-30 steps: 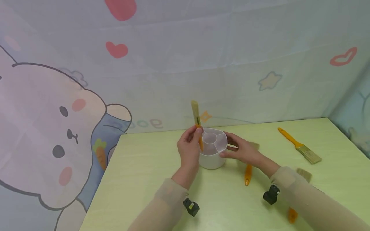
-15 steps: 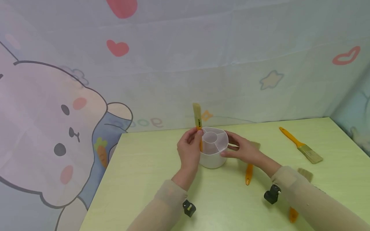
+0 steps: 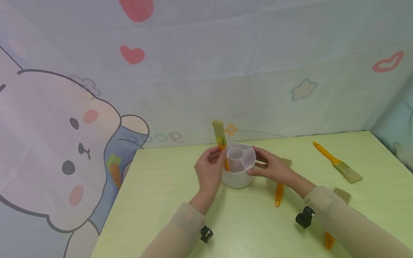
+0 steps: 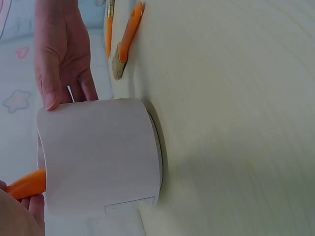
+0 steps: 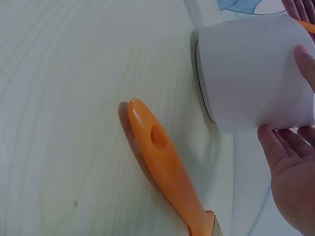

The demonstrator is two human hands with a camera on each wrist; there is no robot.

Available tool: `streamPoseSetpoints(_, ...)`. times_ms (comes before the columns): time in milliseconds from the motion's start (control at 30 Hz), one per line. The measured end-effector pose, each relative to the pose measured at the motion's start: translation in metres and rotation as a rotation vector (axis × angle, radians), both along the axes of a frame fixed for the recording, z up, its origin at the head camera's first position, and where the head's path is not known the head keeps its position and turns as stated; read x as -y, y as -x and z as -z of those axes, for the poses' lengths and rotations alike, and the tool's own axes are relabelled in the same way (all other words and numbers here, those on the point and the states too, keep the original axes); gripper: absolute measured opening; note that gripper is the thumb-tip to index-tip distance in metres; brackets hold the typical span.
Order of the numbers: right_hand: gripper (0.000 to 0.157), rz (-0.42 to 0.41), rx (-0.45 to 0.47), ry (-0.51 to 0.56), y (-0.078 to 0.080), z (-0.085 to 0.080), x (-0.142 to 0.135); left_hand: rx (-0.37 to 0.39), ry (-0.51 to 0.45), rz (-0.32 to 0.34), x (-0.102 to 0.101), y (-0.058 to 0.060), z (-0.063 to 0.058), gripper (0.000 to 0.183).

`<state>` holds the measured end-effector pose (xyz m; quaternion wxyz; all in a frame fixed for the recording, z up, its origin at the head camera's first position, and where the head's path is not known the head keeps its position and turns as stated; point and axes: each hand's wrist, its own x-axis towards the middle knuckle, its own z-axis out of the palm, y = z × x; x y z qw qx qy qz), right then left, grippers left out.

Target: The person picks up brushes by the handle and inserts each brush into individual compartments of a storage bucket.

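Observation:
A paintbrush (image 3: 219, 132) with an orange handle stands bristles up at the left side of a white round organizer (image 3: 238, 180). My left hand (image 3: 209, 171) pinches its handle just below the bristles. The handle's lower end dips inside a left compartment; in the left wrist view the orange handle (image 4: 30, 184) passes behind the rim. Around the organizer's centre ring, thin walls divide it into sections. On its right side my right hand (image 3: 272, 167) grips the wall, thumb at the front and fingers farther back. The right wrist view shows that thumb (image 5: 306, 64) pressed against the white wall.
Just right of the organizer lies a second paintbrush (image 3: 279, 195), partly covered by my right hand. Farther right lies another brush (image 3: 335, 163), angled on the pale yellow table (image 3: 167, 186). One more brush (image 3: 342, 194) is partly under my right sleeve. A printed cloth (image 3: 200, 89) hangs behind.
The paintbrush in my left hand has sunk a little lower into the organizer and now leans left, its flat bristle face turned more to view. My right hand keeps its hold.

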<state>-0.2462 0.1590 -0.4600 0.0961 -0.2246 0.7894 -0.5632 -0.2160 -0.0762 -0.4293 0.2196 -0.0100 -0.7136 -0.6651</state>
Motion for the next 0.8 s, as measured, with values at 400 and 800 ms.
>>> streamPoseSetpoints(400,0.087,0.009,-0.01,-0.002,0.0,0.001,0.003,0.042,0.035,-0.053,-0.002,-0.007,-0.004,0.015)
streamPoseSetpoints(800,0.085,0.009,-0.008,0.011,0.003,0.001,0.01,0.09,0.171,-0.084,0.011,-0.008,-0.01,0.014)
